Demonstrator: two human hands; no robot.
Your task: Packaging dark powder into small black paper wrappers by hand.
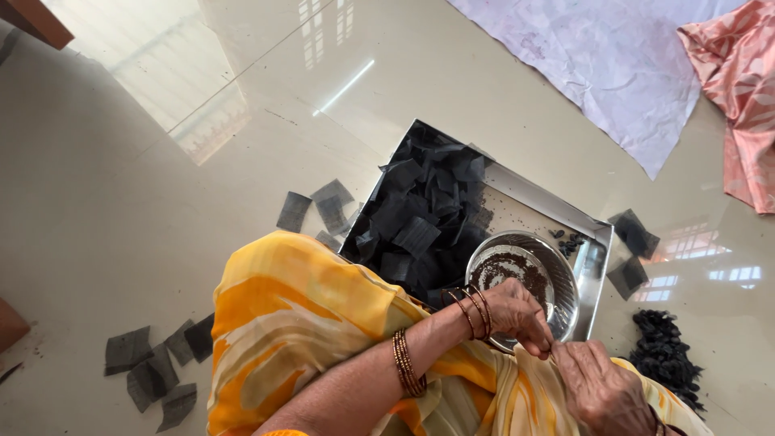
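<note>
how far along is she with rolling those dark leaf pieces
Done: a heap of dark rolled pieces lies on the floor by the right hand. In hand: both hands pinch something small between them, the left hand over the steel bowl of brown filling. Left: a big pile of cut dark squares fills the tray.

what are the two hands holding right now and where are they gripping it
Cannot be told: the left hand and right hand pinch fingertips together over the yellow cloth, hiding anything between.

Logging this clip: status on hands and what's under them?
Left hand and right hand pinched together, contents hidden. Steel bowl of dark powder beneath. Black squares piled beside it.
</note>
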